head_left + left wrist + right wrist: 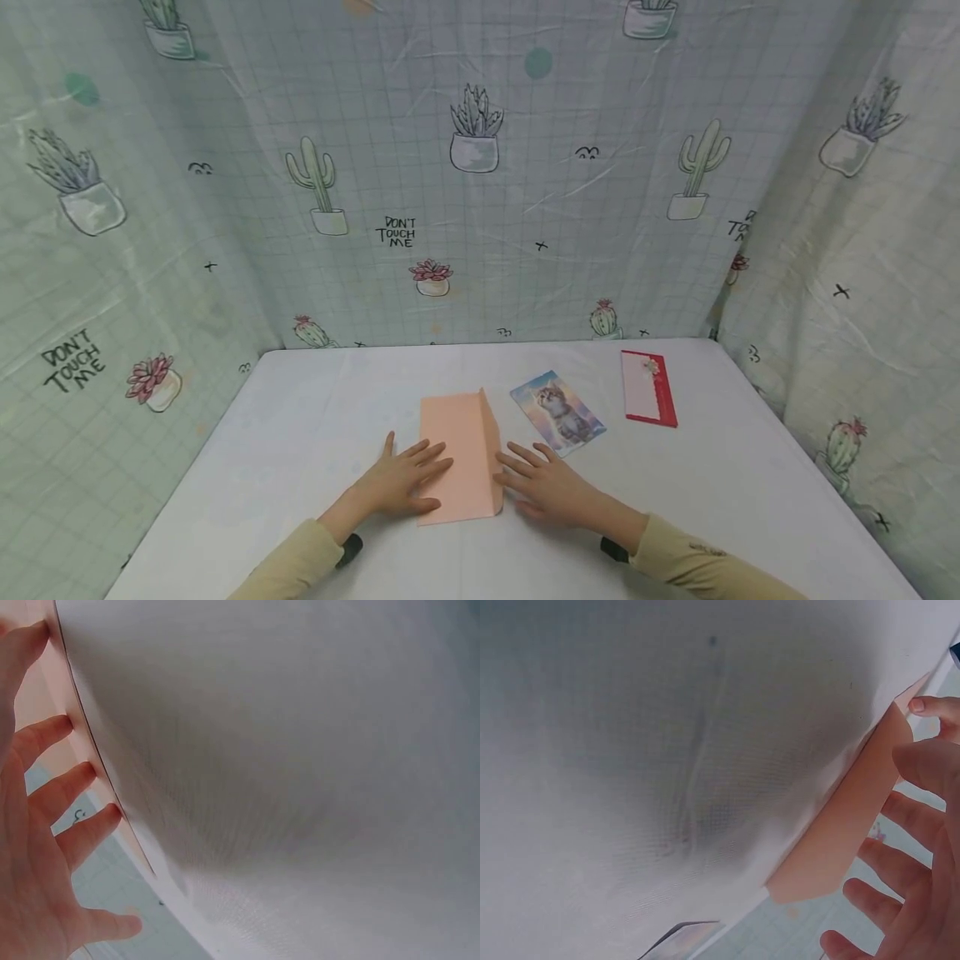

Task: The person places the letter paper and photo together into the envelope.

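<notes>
A peach envelope (459, 425) lies on the white table, its flap (490, 454) along the right side lifted off the table. My left hand (401, 482) has its fingers spread flat on the envelope's left part; in the left wrist view the fingertips (84, 771) press close to its edge. On the other side, my right hand (555, 492) is at the flap, fingers spread and loosely bent, fingertips right at the flap's edge. The right wrist view shows the flap (840, 825) standing up in front of those fingers. Neither hand grips anything.
Just beyond the right hand lies a card with a kitten picture (558, 412). Farther right is a red and pale pink card (648, 388) with a small floral decoration. A cactus-print cloth (525, 208) hangs behind the table (322, 400) and at both sides.
</notes>
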`<state>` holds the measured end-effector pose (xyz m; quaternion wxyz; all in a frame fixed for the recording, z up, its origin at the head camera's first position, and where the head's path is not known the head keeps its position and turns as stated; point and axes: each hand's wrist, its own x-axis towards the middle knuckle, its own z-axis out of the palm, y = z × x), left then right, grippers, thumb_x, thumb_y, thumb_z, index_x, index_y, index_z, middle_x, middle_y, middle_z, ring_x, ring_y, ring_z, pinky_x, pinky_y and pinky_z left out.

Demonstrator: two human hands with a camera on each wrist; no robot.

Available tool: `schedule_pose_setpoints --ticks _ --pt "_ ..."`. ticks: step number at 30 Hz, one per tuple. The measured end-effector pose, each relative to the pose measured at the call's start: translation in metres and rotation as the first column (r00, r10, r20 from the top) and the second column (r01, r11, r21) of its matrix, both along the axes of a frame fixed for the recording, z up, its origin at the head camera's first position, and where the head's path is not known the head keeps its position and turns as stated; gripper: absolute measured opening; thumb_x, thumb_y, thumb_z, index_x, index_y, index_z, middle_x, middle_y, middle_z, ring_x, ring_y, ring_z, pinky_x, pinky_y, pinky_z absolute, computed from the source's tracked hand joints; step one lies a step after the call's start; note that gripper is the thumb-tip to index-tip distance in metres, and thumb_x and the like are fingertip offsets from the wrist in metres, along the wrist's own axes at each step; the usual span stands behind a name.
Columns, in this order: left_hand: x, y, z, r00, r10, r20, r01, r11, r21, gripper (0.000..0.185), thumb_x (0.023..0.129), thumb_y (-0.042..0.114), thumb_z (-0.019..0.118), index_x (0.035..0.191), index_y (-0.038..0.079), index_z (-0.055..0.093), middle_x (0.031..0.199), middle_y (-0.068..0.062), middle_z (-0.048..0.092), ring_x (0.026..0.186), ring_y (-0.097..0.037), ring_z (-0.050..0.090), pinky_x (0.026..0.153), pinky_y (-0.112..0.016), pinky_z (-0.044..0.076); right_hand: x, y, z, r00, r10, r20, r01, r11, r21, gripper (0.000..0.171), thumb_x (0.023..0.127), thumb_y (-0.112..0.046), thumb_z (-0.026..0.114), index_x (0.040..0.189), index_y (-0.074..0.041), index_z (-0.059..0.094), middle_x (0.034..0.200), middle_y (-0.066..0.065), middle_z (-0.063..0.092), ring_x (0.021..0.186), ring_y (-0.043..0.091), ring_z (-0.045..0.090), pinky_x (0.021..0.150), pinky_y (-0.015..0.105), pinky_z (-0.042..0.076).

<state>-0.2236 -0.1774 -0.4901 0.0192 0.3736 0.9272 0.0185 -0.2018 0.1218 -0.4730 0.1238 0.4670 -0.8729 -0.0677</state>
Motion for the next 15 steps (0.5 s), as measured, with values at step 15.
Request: schedule_pose_setpoints --ticks 15 --pt "0.0006 -0.0003 0.0019 1.000 0.003 0.024 -0.003 1.000 0.005 0.063 0.082 0.056 0.049 0.135 0.023 0.040 0.142 -0.003 0.037 0.130 -0.027 0.035 0.094 -0.073 0.013 0.0004 0.0076 -0.0057 1.000 -0.008 0.003 0.008 0.999 0.044 0.047 0.086 -0.042 0.052 0.130 -0.026 0.046 0.140 0.003 0.041 0.130 0.025 0.036 0.096 0.047 0.038"
